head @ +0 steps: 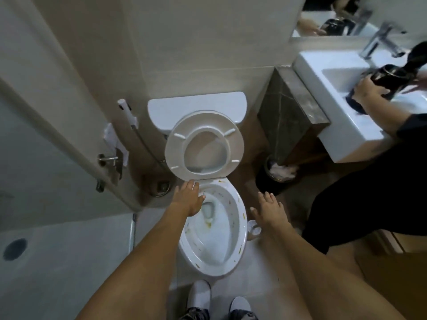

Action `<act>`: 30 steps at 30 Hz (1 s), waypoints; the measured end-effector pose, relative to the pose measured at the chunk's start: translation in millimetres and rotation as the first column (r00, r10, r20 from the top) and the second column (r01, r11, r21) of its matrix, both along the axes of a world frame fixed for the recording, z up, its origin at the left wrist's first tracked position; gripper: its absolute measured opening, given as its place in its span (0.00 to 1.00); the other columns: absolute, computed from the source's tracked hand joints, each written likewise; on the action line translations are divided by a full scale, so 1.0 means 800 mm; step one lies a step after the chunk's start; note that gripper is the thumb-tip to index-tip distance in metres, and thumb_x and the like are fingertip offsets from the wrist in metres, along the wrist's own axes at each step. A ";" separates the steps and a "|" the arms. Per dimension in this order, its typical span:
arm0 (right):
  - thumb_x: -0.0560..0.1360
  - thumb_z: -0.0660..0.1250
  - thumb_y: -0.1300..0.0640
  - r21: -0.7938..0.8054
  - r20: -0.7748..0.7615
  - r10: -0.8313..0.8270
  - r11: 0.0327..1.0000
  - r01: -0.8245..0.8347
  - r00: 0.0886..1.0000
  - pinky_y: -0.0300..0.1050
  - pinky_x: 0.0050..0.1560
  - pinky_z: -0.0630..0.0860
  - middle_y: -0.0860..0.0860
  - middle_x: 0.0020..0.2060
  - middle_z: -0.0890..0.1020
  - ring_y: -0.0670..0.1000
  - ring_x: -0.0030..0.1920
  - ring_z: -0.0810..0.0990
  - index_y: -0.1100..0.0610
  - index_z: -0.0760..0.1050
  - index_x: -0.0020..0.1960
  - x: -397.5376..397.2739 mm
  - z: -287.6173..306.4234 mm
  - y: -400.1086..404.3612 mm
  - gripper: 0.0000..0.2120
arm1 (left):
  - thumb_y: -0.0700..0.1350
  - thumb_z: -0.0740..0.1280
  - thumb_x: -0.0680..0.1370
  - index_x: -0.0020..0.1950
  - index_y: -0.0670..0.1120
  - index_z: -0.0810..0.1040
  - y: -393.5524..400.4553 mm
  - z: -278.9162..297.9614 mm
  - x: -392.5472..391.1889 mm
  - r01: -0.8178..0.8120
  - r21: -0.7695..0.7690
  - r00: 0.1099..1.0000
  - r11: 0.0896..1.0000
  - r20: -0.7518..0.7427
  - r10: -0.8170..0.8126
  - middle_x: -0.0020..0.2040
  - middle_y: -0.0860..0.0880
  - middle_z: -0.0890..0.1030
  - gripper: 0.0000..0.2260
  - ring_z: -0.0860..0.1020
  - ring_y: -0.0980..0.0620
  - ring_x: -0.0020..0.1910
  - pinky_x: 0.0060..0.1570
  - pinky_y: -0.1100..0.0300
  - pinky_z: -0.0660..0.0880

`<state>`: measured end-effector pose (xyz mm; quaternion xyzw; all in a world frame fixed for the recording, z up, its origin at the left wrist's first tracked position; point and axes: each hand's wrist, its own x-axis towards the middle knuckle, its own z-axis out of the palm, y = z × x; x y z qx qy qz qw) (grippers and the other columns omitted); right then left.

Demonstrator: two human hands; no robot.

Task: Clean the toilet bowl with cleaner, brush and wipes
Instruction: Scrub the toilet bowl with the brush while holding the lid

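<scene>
The stained toilet bowl point(217, 229) lies below and between both hands, its seat point(204, 146) raised against the cistern. The left hand point(188, 198) reaches over the bowl's back rim, straight fingertips touching the seat's lower edge. The right hand point(269, 210) hovers beside the bowl, fingers loosely spread, holding nothing.

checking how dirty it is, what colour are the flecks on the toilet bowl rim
Yellow-orange flecks on the white toilet bowl, clearest in the head view.

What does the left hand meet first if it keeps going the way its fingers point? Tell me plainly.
Most likely the raised toilet seat. The left hand reaches open over the back of the toilet bowl, fingertips right at the seat's lower edge. Whether they already touch it cannot be told from this one view.
</scene>
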<state>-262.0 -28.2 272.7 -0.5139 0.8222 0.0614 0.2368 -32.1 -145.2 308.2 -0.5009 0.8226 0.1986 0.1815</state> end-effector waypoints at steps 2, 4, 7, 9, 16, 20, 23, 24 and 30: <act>0.81 0.54 0.44 0.006 -0.003 -0.044 0.999 0.044 0.999 0.55 0.74 0.51 0.54 0.78 0.52 0.55 0.78 0.48 0.55 0.49 0.79 -0.008 -0.006 0.007 0.31 | 0.54 0.50 0.83 0.78 0.43 0.50 -0.008 -0.007 -0.013 0.058 -0.005 0.998 0.998 0.008 -0.058 0.78 0.45 0.50 0.27 0.49 0.47 0.77 0.73 0.46 0.49; 0.81 0.54 0.45 0.023 0.004 -0.073 0.997 0.073 0.997 0.55 0.74 0.51 0.55 0.78 0.52 0.55 0.78 0.48 0.55 0.49 0.78 -0.018 -0.014 0.013 0.31 | 0.54 0.50 0.83 0.78 0.42 0.50 -0.015 -0.013 -0.030 0.103 -0.002 0.995 0.995 0.010 -0.103 0.78 0.45 0.50 0.27 0.50 0.47 0.77 0.73 0.47 0.49; 0.81 0.54 0.46 0.051 0.022 -0.114 0.992 0.113 0.993 0.55 0.75 0.51 0.54 0.78 0.51 0.54 0.78 0.47 0.55 0.49 0.79 -0.037 -0.031 0.021 0.30 | 0.55 0.50 0.83 0.78 0.43 0.50 -0.029 -0.025 -0.059 0.166 -0.008 0.986 0.986 0.031 -0.166 0.78 0.45 0.50 0.27 0.49 0.47 0.77 0.73 0.47 0.48; 0.81 0.54 0.46 0.074 0.026 -0.132 0.989 0.129 0.991 0.55 0.75 0.51 0.54 0.78 0.51 0.54 0.78 0.47 0.55 0.48 0.79 -0.052 -0.046 0.023 0.30 | 0.55 0.50 0.83 0.78 0.42 0.51 -0.040 -0.034 -0.082 0.201 -0.034 0.979 0.979 0.049 -0.199 0.78 0.44 0.50 0.27 0.50 0.46 0.77 0.74 0.48 0.50; 0.81 0.54 0.45 0.115 0.044 -0.157 0.982 0.151 0.987 0.53 0.75 0.51 0.54 0.78 0.51 0.53 0.78 0.48 0.54 0.48 0.79 -0.111 -0.102 0.005 0.31 | 0.56 0.50 0.83 0.77 0.42 0.51 -0.086 -0.058 -0.168 0.308 -0.087 0.949 0.947 0.092 -0.301 0.78 0.44 0.50 0.27 0.50 0.46 0.77 0.73 0.48 0.50; 0.81 0.55 0.47 0.113 0.050 -0.164 0.981 0.158 0.985 0.53 0.74 0.51 0.55 0.78 0.51 0.54 0.78 0.48 0.55 0.47 0.79 -0.136 -0.136 -0.012 0.31 | 0.54 0.51 0.83 0.78 0.41 0.49 -0.125 -0.069 -0.220 0.381 -0.151 0.922 0.912 0.131 -0.363 0.78 0.43 0.48 0.28 0.48 0.46 0.77 0.73 0.48 0.46; 0.81 0.55 0.48 0.106 0.058 -0.164 0.982 0.157 0.985 0.53 0.75 0.51 0.55 0.78 0.51 0.53 0.78 0.48 0.54 0.47 0.79 -0.146 -0.163 -0.023 0.31 | 0.54 0.51 0.83 0.78 0.41 0.48 -0.158 -0.078 -0.256 0.439 -0.235 0.896 0.867 0.192 -0.401 0.78 0.42 0.47 0.28 0.46 0.46 0.77 0.73 0.48 0.44; 0.81 0.55 0.48 0.112 0.063 -0.158 0.982 0.151 0.985 0.52 0.75 0.51 0.55 0.78 0.51 0.53 0.78 0.47 0.54 0.47 0.79 -0.147 -0.172 -0.026 0.31 | 0.54 0.50 0.83 0.78 0.41 0.48 -0.168 -0.081 -0.266 0.473 -0.269 0.878 0.839 0.227 -0.422 0.78 0.42 0.46 0.28 0.45 0.46 0.77 0.73 0.48 0.44; 0.81 0.54 0.50 0.198 0.060 -0.104 0.976 0.090 0.993 0.53 0.75 0.48 0.54 0.78 0.50 0.53 0.78 0.46 0.54 0.46 0.79 -0.154 -0.231 -0.031 0.30 | 0.54 0.47 0.83 0.78 0.42 0.47 -0.242 -0.074 -0.302 0.650 -0.424 0.753 0.630 0.471 -0.460 0.78 0.42 0.47 0.27 0.45 0.46 0.77 0.73 0.47 0.42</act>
